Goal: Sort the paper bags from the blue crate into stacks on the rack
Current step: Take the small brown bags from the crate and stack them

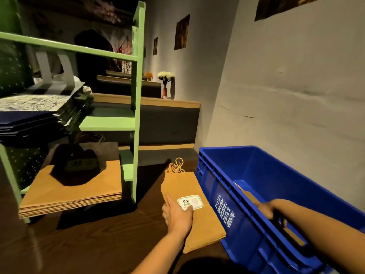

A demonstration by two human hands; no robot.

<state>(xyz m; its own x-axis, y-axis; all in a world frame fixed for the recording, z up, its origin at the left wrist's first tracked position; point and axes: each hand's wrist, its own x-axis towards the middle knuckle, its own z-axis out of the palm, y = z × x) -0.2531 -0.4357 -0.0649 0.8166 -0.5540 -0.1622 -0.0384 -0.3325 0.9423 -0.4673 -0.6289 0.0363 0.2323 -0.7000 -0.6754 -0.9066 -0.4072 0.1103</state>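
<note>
The left grip [177,214], released, presses flat on the kraft bag stack [181,186] beside the blue crate [213,184]. The right grip [265,209] reaches inside the crate, its state too blurred to tell; next, a bag must be lifted out.

Brown paper bags [205,226] lie flat beside blue crate [246,234], seemingly near-empty

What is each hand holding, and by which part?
Left hand only rests on the small brown bag stack, thumb on its label, gripping nothing visible. Right hand, inside the blue crate, is blurred; its hold cannot be told.
</note>
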